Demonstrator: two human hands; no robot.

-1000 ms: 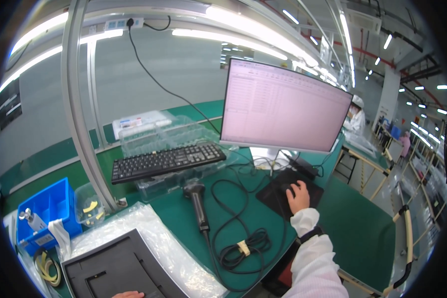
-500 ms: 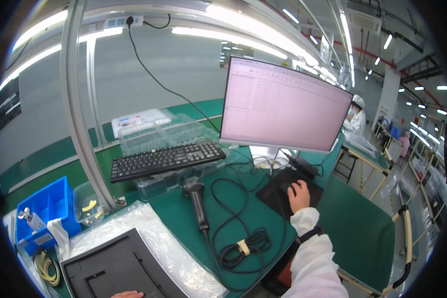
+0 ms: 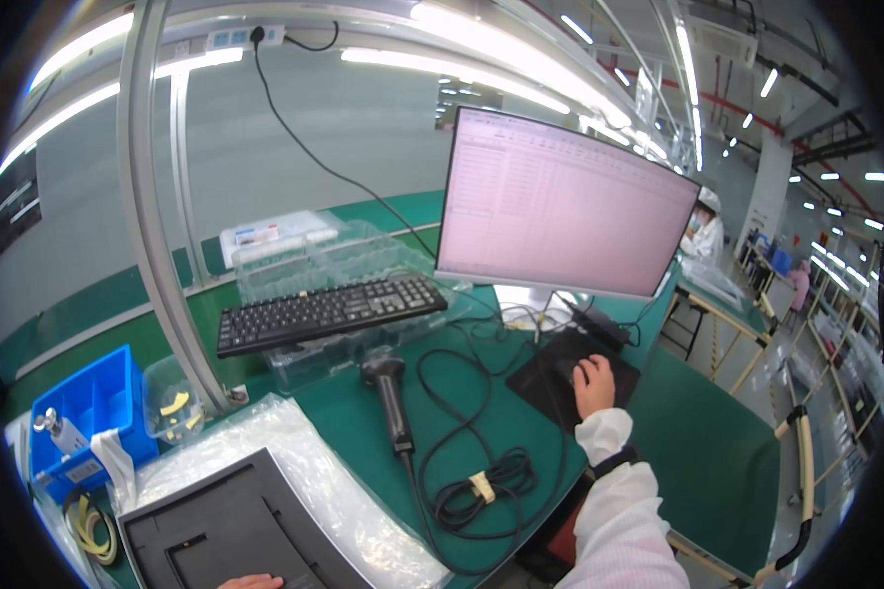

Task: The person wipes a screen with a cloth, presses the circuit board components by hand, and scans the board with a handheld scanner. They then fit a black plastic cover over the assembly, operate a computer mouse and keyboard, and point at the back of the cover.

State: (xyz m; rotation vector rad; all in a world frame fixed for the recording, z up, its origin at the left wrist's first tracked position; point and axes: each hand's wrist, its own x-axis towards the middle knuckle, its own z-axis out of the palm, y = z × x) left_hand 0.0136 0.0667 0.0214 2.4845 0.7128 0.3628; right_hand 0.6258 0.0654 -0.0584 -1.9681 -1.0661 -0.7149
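Note:
My right hand (image 3: 594, 387) rests over a dark computer mouse (image 3: 571, 374) on a black mouse pad (image 3: 540, 388), its fingers curved round it. At the bottom edge my left hand (image 3: 252, 582) shows only in part, its fingers lying flat on a dark grey flat panel (image 3: 231, 515) with raised edges and a small rectangular recess. Beneath the panel lies clear plastic wrapping (image 3: 334, 471). A lit monitor (image 3: 565, 206) with a pinkish table of rows stands ahead. Left of it, a black keyboard (image 3: 329, 314) sits on clear plastic trays (image 3: 304, 368).
A black handheld scanner (image 3: 391, 402) with a coiled cable (image 3: 481, 488) lies mid-table. At left are a blue divided bin (image 3: 93, 393) with a pump bottle (image 3: 64, 432), a clear tub (image 3: 172, 398) and tape rolls (image 3: 90, 530). A metal post (image 3: 147, 216) rises behind. A person (image 3: 702, 231) sits far right.

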